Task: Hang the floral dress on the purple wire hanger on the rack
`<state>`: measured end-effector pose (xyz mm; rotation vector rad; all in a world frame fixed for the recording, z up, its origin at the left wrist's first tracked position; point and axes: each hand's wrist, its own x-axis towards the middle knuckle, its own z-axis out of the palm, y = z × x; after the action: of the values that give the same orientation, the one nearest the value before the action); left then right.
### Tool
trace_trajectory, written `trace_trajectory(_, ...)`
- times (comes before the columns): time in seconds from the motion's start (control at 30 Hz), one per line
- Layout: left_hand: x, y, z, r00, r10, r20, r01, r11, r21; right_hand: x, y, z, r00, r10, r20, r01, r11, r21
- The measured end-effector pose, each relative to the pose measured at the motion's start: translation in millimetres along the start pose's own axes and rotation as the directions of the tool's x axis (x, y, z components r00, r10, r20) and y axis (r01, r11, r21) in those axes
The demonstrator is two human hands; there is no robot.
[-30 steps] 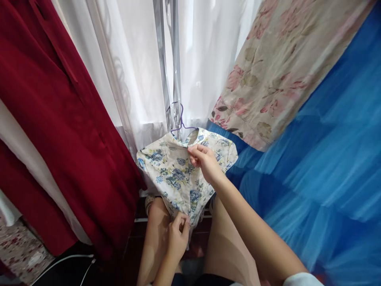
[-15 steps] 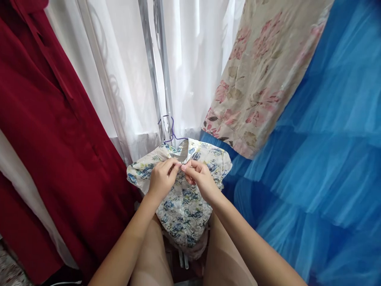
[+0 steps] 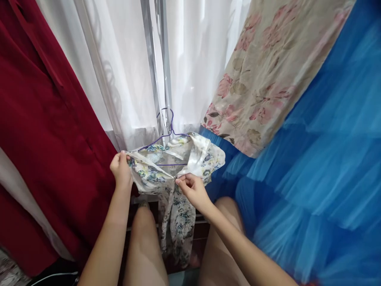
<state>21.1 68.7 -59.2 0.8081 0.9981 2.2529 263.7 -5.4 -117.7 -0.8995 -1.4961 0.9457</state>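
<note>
A white blouse with a blue and yellow floral print (image 3: 183, 210) hangs on a purple wire hanger (image 3: 153, 141) in front of me. Its neckline is spread wide, and the hanger's bottom bar shows through the opening. My left hand (image 3: 121, 169) is closed on the cloth at the blouse's left shoulder, pulling it outward. At the front placket, below the neckline, my right hand (image 3: 193, 190) pinches the edge between thumb and fingers. The exact spot between those fingertips is too small to make out. The blouse's lower part hangs down between my knees.
The hanger hooks onto a grey metal post (image 3: 165, 59) before white sheer curtains (image 3: 127, 71). Red cloth (image 3: 56, 131) hangs at the left. A beige floral cloth (image 3: 264, 71) and a blue tiered tulle dress (image 3: 321, 159) hang at the right.
My left hand has let go of the collar front and moved left to the shoulder. The neckline has opened wide, and my right hand has moved slightly lower.
</note>
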Motion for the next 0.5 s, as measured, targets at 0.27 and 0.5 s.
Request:
trace_trajectory(0.27,-34,-64,-29.5,0.897,-0.440,-0.032,0.440,0.898,-0.027,-20,15,-15,0.994,0.099,-0.050,-0.096,0.993,0.061)
trace_trajectory(0.5,-89,-97,-48.5,0.871,-0.461,0.171,0.431,0.883,0.186,-18,59,-43,0.949,0.220,-0.224,-0.180,0.966,0.185)
